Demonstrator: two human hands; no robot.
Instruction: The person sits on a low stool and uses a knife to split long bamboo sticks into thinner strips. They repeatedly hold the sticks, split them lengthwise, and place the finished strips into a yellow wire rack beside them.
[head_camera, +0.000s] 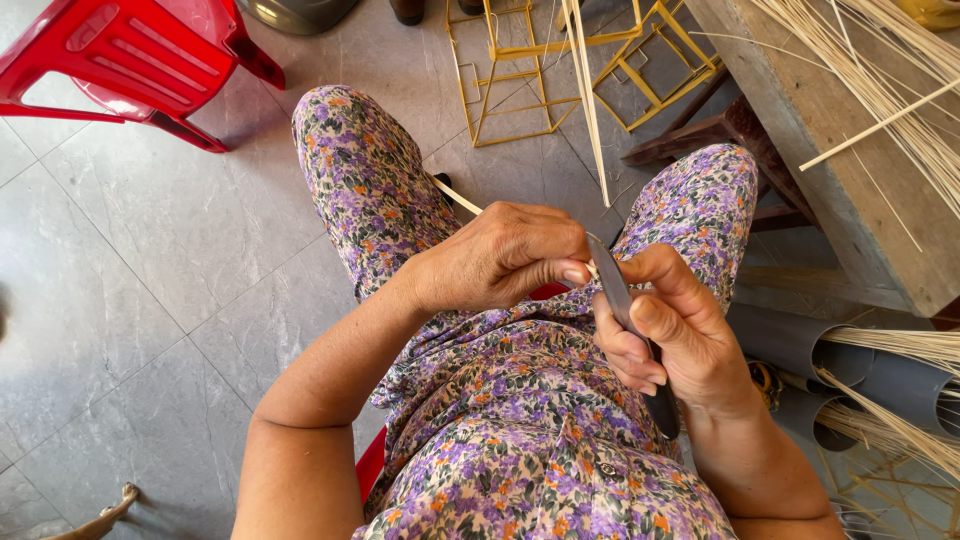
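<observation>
Meeting at frame centre above the lap: left hand (500, 255) curling palm-down, thumb pressing against forefinger; right hand (670, 335) gripping with fingers folded, thumb extending up-left; both forearms angling inward from the bottom edge.

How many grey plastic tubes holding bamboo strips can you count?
3, clustered at the right edge beneath the wooden bench: one upper, one right, one lower. More may be hidden.

Purple floral dress (520, 440), red chair (130, 60), grey floor (150, 260).

No packages, labels, signs or screens.
</observation>
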